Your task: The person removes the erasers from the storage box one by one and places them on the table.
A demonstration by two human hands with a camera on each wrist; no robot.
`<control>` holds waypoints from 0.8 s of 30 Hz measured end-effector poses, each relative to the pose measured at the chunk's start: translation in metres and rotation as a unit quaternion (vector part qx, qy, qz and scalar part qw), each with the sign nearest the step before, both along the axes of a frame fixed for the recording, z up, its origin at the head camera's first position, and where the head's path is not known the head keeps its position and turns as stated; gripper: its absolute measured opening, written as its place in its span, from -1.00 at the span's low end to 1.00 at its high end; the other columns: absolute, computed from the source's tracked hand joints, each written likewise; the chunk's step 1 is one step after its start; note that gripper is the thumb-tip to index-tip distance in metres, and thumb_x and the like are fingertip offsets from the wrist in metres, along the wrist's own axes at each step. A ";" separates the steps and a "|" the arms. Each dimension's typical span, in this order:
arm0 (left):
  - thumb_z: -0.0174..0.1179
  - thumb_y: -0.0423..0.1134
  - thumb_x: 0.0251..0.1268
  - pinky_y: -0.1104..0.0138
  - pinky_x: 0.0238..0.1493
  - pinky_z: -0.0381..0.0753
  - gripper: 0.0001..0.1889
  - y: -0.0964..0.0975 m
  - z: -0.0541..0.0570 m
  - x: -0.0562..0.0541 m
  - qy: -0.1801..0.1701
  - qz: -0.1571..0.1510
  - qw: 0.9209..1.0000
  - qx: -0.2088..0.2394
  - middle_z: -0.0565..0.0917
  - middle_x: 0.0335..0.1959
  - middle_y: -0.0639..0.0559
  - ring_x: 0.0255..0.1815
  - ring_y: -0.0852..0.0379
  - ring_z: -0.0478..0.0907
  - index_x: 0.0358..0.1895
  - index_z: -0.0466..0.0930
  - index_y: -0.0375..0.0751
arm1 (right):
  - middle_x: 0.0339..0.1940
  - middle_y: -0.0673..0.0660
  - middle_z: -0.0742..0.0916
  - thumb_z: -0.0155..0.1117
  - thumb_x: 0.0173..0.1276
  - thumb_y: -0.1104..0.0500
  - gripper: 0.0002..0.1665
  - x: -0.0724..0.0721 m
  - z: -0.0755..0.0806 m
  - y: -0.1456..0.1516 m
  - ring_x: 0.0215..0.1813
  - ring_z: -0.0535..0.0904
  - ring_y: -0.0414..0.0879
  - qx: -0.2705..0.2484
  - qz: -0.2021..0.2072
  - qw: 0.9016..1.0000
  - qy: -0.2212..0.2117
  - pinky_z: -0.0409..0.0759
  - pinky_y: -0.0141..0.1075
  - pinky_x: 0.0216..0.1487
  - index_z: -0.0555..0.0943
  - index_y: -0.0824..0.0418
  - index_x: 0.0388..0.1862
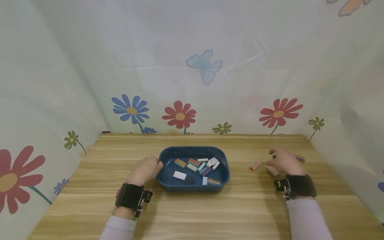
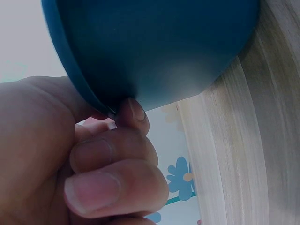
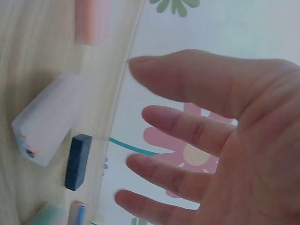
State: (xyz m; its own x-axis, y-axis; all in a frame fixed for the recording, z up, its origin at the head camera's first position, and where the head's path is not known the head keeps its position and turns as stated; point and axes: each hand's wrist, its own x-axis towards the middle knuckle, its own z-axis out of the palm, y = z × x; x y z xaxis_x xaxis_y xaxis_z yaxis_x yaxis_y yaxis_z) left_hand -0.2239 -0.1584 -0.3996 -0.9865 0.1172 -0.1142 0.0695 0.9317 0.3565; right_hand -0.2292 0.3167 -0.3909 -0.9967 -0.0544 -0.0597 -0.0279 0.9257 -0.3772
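Note:
A dark blue tray (image 1: 193,188) stands on the table with several small block-shaped erasers inside, among them a white one (image 1: 179,175) and a purple one (image 1: 205,171). My left hand (image 1: 146,170) pinches its left rim; the left wrist view shows thumb and curled fingers at the tray wall (image 2: 173,51). To the right, my right hand (image 1: 283,162) hovers over loose erasers, fingers spread and holding nothing. In the right wrist view, a pale eraser (image 3: 49,119) and a dark eraser (image 3: 78,162) lie near its fingertips. A pink-orange eraser (image 1: 255,165) lies between tray and right hand.
Behind the right hand, a brown-and-purple eraser (image 1: 300,158) lies on the wooden table (image 1: 228,216). A green-tinted eraser (image 3: 48,214) shows low in the right wrist view. Flower-printed curtains (image 1: 210,96) close off the table's back and sides.

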 end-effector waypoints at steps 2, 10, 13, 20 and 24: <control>-0.06 -0.08 0.47 0.24 -0.52 0.28 -0.65 0.000 0.000 0.000 0.001 0.000 1.000 -0.001 0.47 -0.61 -0.01 -0.57 0.06 0.39 -0.44 0.54 -0.18 | 0.19 0.60 0.45 0.29 0.26 0.07 -0.29 0.001 0.000 -0.001 0.08 0.42 0.42 0.005 -0.003 1.000 0.006 0.34 0.30 0.04 0.37 0.47 0.26; -0.06 -0.09 0.47 0.24 -0.52 0.28 -0.67 0.000 -0.004 0.002 -0.008 0.008 1.000 0.009 0.45 -0.61 -0.01 -0.56 0.06 0.38 -0.41 0.54 -0.20 | 0.26 0.55 0.42 0.23 0.35 -0.06 -0.27 0.007 0.014 -0.018 0.25 0.25 0.51 0.017 0.017 0.997 0.067 0.22 0.39 0.12 0.37 0.41 0.30; -0.07 -0.09 0.47 0.24 -0.52 0.28 -0.66 0.000 -0.005 0.002 -0.007 0.009 1.000 0.007 0.45 -0.61 0.00 -0.57 0.06 0.38 -0.42 0.54 -0.19 | 0.27 0.54 0.41 0.22 0.37 -0.08 -0.29 0.011 0.023 -0.028 0.27 0.21 0.52 0.017 0.025 0.996 0.088 0.18 0.39 0.15 0.39 0.39 0.30; -0.06 -0.09 0.47 0.24 -0.51 0.29 -0.66 0.000 -0.002 0.001 0.007 -0.002 1.000 0.002 0.47 -0.60 -0.02 -0.55 0.05 0.40 -0.39 0.56 -0.21 | 0.27 0.51 0.44 0.21 0.40 -0.02 -0.35 0.022 0.042 -0.053 0.27 0.27 0.48 0.013 0.056 0.991 0.123 0.19 0.35 0.19 0.43 0.39 0.29; -0.06 -0.10 0.47 0.24 -0.52 0.29 -0.67 0.000 -0.001 0.001 0.010 -0.007 1.000 0.002 0.47 -0.60 -0.02 -0.56 0.06 0.41 -0.39 0.56 -0.21 | 0.27 0.47 0.46 0.23 0.40 0.00 -0.38 0.027 0.047 -0.070 0.26 0.34 0.44 0.005 0.077 0.988 0.133 0.27 0.30 0.18 0.44 0.36 0.29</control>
State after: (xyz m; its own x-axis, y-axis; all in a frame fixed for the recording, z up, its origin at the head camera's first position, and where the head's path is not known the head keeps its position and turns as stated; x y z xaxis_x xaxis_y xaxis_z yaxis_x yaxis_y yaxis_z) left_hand -0.2228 -0.1582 -0.4002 -0.9870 0.1312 -0.0933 0.0898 0.9295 0.3577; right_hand -0.2023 0.2466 -0.3437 -0.9571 -0.2070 0.2030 -0.2657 0.9063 -0.3286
